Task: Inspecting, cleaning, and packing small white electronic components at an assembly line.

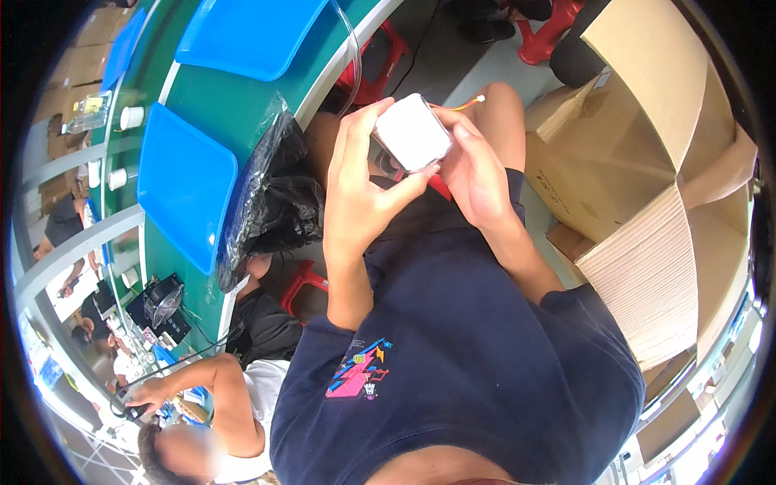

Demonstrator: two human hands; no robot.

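Both of my hands hold a white square block with rounded corners (pixel 412 133) up above my lap. My left hand (pixel 356 182) grips its left side, with the fingers along the upper left edge and the thumb at the lower edge. On the other side my right hand (pixel 478 174) is closed against the block's right edge. Thin red and yellow wires (pixel 459 107) run out from behind the block's upper right, ending in a small white plug (pixel 481 99). The block's underside is hidden.
On the left is a green table (pixel 234 105) with blue trays (pixel 190 190) and a black plastic bag (pixel 283 178) at its edge. An open cardboard box (pixel 614 145) stands at right. A co-worker (pixel 234 404) sits lower left. Red stools (pixel 303 283) stand around.
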